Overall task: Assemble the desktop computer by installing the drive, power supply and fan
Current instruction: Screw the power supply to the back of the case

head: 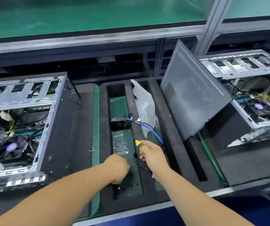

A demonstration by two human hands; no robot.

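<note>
An open desktop case point(33, 128) lies on its side at the left, its motherboard, cooler fan and cables showing. Between the cases sits a black foam tray point(173, 128) with long slots. My right hand point(154, 154) grips a yellow-handled screwdriver point(138, 145) over the tray. My left hand point(118, 168) reaches down with curled fingers into a pile of small black screws point(124, 186) at the near end of the left slot; its fingertips are hidden. A black fan point(118, 122) with a blue cable point(152, 129) lies farther back in that slot.
A second open case point(251, 101) stands at the right with a dark side panel point(194, 101) leaning against it. A clear plastic bag point(144, 101) and a clear plastic insert point(119, 142) lie in the tray. Aluminium rails and a green surface run behind.
</note>
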